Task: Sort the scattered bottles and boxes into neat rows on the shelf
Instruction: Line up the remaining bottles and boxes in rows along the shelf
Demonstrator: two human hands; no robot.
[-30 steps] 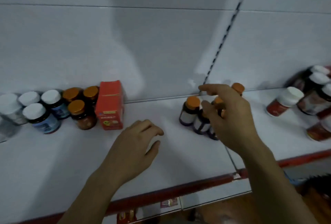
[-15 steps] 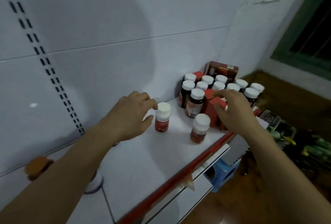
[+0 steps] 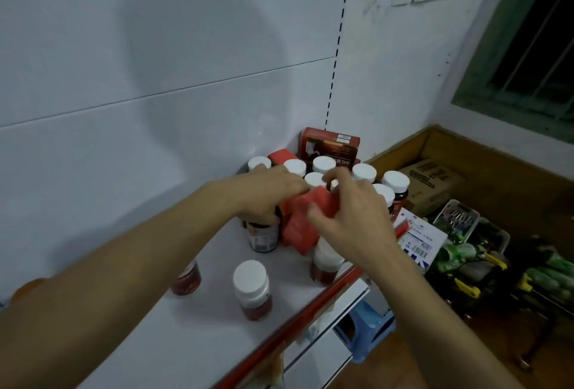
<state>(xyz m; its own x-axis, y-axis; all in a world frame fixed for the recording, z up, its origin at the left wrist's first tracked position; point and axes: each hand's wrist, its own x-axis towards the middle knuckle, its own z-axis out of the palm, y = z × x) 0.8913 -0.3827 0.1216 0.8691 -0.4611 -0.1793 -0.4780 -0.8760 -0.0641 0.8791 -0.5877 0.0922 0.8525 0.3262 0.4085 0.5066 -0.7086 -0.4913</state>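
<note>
Bottles point(image 3: 363, 171) are crowding the shelf's point(image 3: 198, 326) far right end, an upright box point(image 3: 329, 146) standing behind them against the wall. Just before them, a tilted box point(image 3: 306, 221) is sitting between both hands. Nearer, a lone bottle point(image 3: 252, 289) is standing apart.

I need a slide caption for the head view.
Right hand grips a red box, left hand touching it, amid white-capped bottles on the shelf.

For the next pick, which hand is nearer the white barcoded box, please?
Right. The right hand, gripping a red box, is just left of the white barcoded box; the left hand lies farther left.
</note>
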